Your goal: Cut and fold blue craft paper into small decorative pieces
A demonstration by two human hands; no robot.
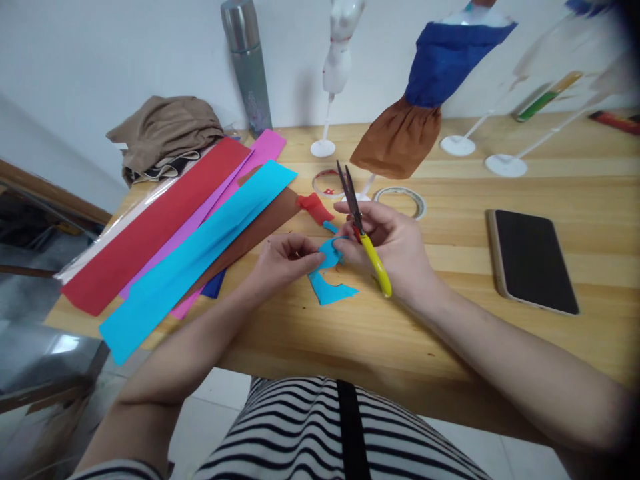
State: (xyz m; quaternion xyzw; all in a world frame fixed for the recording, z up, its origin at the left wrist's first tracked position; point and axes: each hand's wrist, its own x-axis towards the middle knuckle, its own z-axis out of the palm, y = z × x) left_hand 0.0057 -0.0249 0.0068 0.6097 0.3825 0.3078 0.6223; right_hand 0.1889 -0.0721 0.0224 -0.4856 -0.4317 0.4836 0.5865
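Both of my hands close on one small blue paper piece [329, 255] above the table [455, 263]: my left hand [293, 259] pinches one side, my right hand [393, 243] the other, with yellow-handled scissors [373, 257] held across its fingers. It looks thin, light and easy to tear, so I judge a soft fingertip hold near the edges best. A blue scrap [330, 292] lies just below. Paper strips [210, 247] crowd my left; I have more room rightward, toward the phone [535, 260].

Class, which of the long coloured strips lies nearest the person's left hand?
The brown strip, partly under the light blue one: its edge lies beside the left hand; the others lie farther off.
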